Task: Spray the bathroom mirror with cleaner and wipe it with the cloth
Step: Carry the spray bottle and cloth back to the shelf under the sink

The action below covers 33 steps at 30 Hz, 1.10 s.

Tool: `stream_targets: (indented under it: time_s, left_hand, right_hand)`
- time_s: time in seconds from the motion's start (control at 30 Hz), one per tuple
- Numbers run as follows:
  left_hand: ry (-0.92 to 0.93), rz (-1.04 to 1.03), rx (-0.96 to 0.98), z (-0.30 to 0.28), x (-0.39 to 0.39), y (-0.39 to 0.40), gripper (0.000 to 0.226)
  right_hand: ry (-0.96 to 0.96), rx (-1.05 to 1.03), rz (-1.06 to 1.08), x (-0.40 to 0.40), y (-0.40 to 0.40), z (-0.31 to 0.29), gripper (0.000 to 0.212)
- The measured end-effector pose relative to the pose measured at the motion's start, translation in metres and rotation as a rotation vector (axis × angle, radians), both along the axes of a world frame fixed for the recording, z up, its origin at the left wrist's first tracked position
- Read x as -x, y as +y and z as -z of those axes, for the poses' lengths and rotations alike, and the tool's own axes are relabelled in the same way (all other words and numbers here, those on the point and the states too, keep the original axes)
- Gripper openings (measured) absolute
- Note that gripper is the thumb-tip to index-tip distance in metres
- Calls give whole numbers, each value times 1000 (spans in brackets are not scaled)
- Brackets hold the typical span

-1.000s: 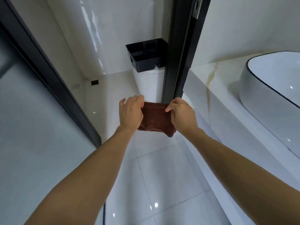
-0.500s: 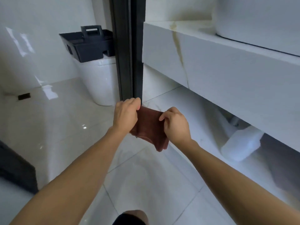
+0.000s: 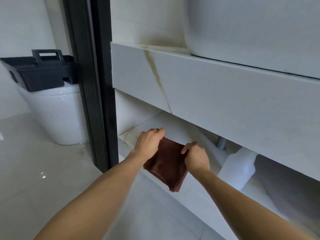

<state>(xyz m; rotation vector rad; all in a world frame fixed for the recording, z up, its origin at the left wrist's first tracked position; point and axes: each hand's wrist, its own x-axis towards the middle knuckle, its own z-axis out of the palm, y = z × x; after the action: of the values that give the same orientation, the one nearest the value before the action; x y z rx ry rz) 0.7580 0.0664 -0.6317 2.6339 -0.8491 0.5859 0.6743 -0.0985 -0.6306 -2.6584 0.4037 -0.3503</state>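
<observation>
Cloth (image 3: 167, 164) — folded, brown — held below the worktop (image 3: 216, 94), right of the door frame (image 3: 94, 84); left hand (image 3: 149, 141) and right hand (image 3: 196, 155) each pinch an upper corner with curled fingers.

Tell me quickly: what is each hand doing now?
Left hand: fingers grip the brown cloth.
Right hand: fingers grip the same cloth.
</observation>
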Motion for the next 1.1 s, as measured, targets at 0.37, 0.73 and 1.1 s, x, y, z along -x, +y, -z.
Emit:
stream_targets:
  time_s: [0.37, 0.73, 1.1]
  left_hand:
    - [39, 125, -23, 31, -64, -81, 36]
    - [71, 114, -119, 54, -103, -107, 52]
    - [113, 184, -205, 76, -78, -73, 38]
  right_hand:
    - [65, 52, 160, -52, -64, 27, 31]
    - [283, 176, 143, -76, -83, 37, 39]
    - [311, 363, 37, -48, -67, 72, 53]
